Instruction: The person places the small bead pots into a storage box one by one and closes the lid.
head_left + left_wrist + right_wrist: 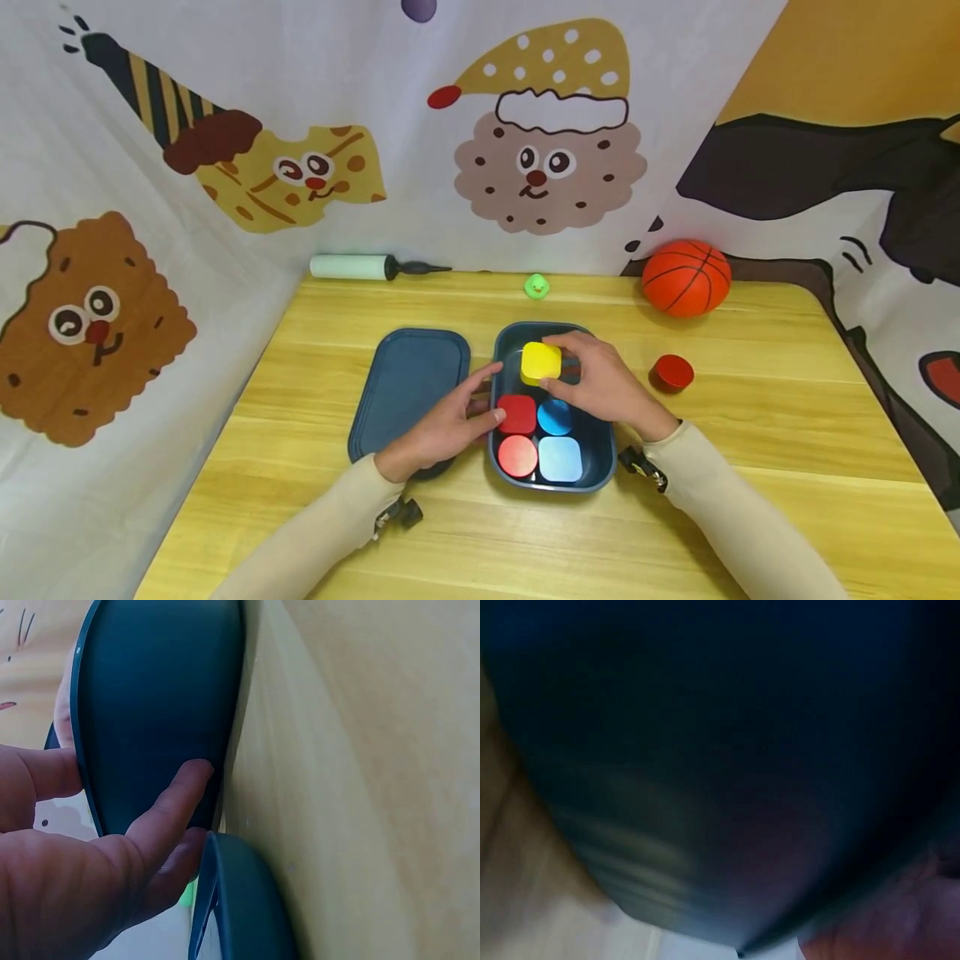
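Observation:
A dark blue rectangular box (598, 450) stands on the table. My right hand (600, 379) pinches a yellow rounded-square block (541, 364) between thumb and fingers over the box's far part. Lower in the box lie a red square block (517, 414), a blue round block (555, 417), a red round block (518, 456) and a light blue square block (560, 459). My left hand (448, 421) touches the box's left side with fairly straight fingers. Its thumb and index finger reach the rim, and another finger (172, 802) rests against the outer wall. The right wrist view is dark and blurred.
A dark blue lid (412, 379) lies left of the box, partly under the left hand. Right of the box sits a red round block (671, 373). Along the back are a hand pump (352, 267), a small green toy (536, 287) and an orange basketball (686, 278).

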Available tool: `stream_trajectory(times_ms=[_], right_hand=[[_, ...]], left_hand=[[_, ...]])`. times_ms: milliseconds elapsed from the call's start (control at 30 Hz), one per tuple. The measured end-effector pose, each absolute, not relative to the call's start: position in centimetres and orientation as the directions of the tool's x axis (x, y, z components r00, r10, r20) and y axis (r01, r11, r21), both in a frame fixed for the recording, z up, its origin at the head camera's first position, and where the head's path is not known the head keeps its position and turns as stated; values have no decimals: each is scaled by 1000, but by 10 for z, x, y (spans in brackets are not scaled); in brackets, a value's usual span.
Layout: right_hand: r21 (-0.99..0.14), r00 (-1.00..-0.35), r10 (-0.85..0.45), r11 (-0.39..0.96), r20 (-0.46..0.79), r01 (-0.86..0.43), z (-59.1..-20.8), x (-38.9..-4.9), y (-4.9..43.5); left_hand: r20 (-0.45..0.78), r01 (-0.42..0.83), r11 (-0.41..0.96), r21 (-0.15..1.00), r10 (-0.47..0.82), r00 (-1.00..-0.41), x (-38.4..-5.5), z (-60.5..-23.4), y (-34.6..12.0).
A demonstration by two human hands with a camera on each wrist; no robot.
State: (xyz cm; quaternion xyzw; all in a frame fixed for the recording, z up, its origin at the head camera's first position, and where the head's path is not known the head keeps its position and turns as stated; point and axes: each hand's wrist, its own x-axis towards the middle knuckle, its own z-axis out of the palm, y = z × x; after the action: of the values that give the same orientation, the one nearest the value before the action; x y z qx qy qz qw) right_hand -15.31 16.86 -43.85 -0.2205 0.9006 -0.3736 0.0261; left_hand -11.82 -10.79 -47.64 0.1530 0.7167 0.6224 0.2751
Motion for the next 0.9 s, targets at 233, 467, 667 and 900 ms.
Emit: stream_trajectory(times_ms=[233,467,667,900], right_hand=[[-589,-882,-463,689,92,-423,-447,-154,151],[-539,-864,-501,717,42,-442,-452,-154,144],[-530,-842,-539,715,-4,-455,-456,-156,143],[-556,-828,-560,693,-13,-460,-456,-157,144]], left_hand=[[-199,-122,171,978,569,-798,-118,-474,-107],[-209,-133,172,976,566,-798,-117,-472,-106],[-207,-134,169,976,562,-801,-117,-473,-106],[-208,-128,178,976,563,-800,-117,-474,-106]])
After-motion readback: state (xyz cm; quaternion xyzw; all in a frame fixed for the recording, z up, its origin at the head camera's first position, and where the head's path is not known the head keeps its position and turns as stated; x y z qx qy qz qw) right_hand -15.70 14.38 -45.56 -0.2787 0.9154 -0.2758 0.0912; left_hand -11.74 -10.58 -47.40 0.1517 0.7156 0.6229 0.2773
